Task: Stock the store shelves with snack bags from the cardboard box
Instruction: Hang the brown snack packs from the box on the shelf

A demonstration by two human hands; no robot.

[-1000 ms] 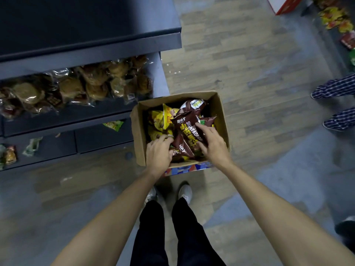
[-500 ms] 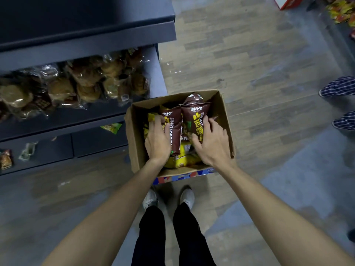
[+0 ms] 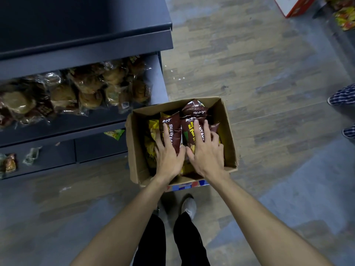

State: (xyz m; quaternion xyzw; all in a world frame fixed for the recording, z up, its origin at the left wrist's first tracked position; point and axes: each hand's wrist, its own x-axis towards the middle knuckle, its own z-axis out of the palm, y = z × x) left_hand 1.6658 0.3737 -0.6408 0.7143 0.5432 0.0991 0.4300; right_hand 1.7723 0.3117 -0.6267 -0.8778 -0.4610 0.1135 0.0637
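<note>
An open cardboard box [image 3: 228, 135] stands on the floor by the shelf end. Inside lie brown snack bags and yellow snack bags [image 3: 152, 129]. My left hand [image 3: 169, 156] grips one brown snack bag [image 3: 172, 127] at its lower part. Beside it, my right hand [image 3: 206, 150] lies with spread fingers over a second brown snack bag [image 3: 190, 127], fingers curling around its edge. A third brown bag [image 3: 195, 109] pokes up behind them. The dark shelf unit [image 3: 80, 121] is to the left of the box.
The middle shelf holds wrapped bread buns [image 3: 86, 87]. A few small packets [image 3: 9, 164] sit on the lowest shelf. Another person's feet in checked trousers [image 3: 342, 98] stand at the right edge. A red and white box [image 3: 292, 5] and more snacks [image 3: 343, 18] lie top right.
Both hands have gathered the brown bags and stood them side by side in the box. The view has shifted slightly; the box stays in place.
</note>
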